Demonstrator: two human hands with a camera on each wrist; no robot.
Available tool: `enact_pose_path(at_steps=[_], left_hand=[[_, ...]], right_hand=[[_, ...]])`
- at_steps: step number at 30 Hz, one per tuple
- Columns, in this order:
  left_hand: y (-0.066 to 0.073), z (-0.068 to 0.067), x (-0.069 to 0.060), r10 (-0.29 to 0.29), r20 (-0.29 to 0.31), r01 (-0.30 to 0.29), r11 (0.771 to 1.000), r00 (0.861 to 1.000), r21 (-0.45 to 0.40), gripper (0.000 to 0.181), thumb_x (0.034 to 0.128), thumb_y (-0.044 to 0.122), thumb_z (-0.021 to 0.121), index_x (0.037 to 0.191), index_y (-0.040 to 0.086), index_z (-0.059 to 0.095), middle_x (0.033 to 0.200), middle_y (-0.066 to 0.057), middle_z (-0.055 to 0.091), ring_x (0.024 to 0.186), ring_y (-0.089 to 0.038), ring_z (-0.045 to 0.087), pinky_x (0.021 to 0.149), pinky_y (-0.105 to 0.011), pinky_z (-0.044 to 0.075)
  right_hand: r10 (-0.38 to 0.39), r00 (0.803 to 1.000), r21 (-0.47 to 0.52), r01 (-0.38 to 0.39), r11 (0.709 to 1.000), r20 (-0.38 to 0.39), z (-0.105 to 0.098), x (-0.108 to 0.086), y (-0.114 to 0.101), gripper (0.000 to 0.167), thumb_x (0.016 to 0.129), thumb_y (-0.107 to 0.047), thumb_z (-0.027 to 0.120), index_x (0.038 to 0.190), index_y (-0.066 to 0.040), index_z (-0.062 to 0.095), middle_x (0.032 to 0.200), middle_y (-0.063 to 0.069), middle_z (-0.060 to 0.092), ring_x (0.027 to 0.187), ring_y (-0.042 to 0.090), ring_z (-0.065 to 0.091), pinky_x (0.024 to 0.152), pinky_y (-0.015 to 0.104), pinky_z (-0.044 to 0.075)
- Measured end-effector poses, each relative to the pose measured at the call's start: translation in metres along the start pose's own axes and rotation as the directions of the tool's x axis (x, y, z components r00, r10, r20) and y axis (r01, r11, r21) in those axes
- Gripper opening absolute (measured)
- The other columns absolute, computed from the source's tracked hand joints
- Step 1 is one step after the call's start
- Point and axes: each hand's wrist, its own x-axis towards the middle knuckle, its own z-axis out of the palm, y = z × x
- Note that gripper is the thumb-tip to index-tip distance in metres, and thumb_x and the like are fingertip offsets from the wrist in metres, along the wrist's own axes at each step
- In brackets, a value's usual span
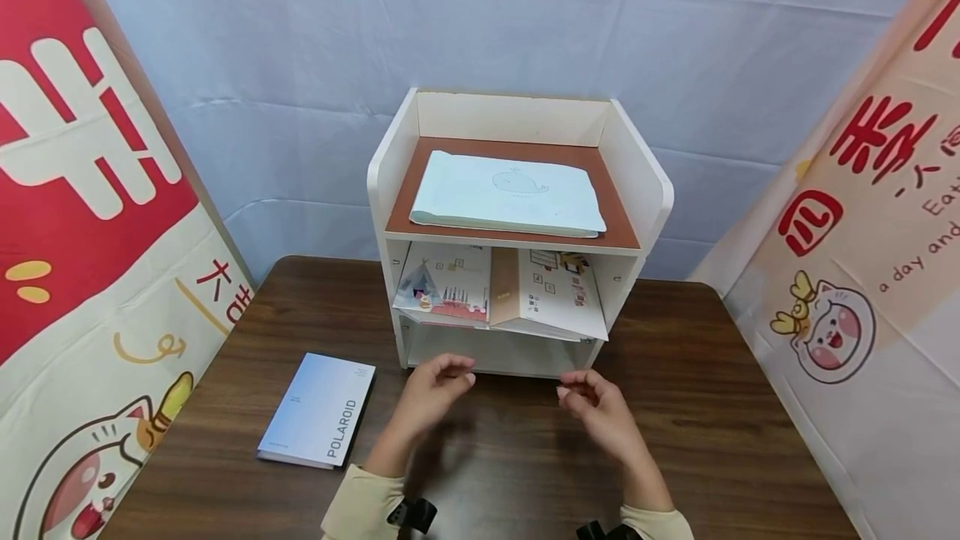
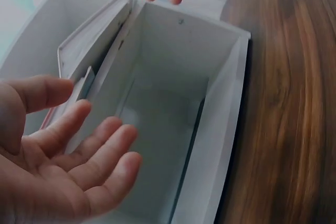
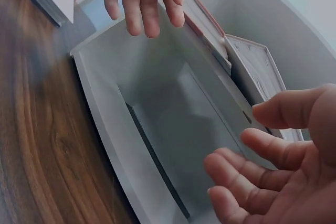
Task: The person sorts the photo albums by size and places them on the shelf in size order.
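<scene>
A small white shelf unit (image 1: 633, 157) stands on the wooden table. Its middle level holds two printed books or boxes, a left one (image 1: 450, 269) and a right one (image 1: 555, 290), whose front edges jut out past the shelf. My left hand (image 1: 435, 390) hovers before the left side of the bottom compartment (image 2: 157, 114), fingers loosely bent, holding nothing. Opposite it, my right hand (image 1: 600, 411) hovers near the bottom right corner, its fingers also relaxed around nothing. Both wrist views show the bottom compartment with bare inner walls between the hands.
A pale blue whale-print book or pad (image 1: 510, 194) lies on the unit's brown top. Left of the unit, a blue-white book marked POLAROID (image 1: 318, 407) lies flat on the table (image 1: 720, 407). Printed cloths hang at both sides, a plain pale cloth (image 1: 300, 40) behind.
</scene>
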Motion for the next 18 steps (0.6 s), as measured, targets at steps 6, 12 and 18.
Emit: enact_pose_path(at_steps=[6,12,18], left_hand=[[-0.005,-0.010,-0.003,0.032,0.063,-0.040,0.990,0.998,0.137,0.020,0.0883,0.014,0.064,0.106,0.003,0.064,0.100,-0.008,0.065,0.088,-0.020,0.062,0.075,-0.035,0.050],[-0.012,-0.023,-0.008,0.048,0.130,-0.083,0.958,0.990,0.274,0.025,0.0883,0.022,0.065,0.108,0.007,0.064,0.105,-0.011,0.064,0.094,-0.023,0.061,0.079,-0.039,0.049],[-0.016,-0.033,-0.013,0.058,0.160,-0.126,0.879,0.985,0.460,0.028,0.0872,0.026,0.065,0.110,0.009,0.064,0.108,-0.008,0.063,0.102,-0.026,0.058,0.084,-0.045,0.045]], right_hand=[[-0.044,0.998,-0.221,0.051,0.974,0.034,0.005,-0.002,-0.005,0.018,0.085,-0.005,0.066,0.103,-0.001,0.063,0.092,0.007,0.064,0.080,0.017,0.060,0.067,0.026,0.049],[-0.072,0.990,-0.353,0.110,0.929,0.120,0.009,-0.006,-0.007,0.024,0.084,-0.012,0.069,0.105,-0.003,0.062,0.096,0.009,0.063,0.080,0.017,0.061,0.071,0.031,0.050],[-0.124,0.960,-0.455,0.229,0.861,0.250,0.011,-0.008,-0.005,0.029,0.084,-0.018,0.069,0.109,-0.004,0.060,0.105,0.008,0.062,0.087,0.022,0.061,0.073,0.038,0.049]])
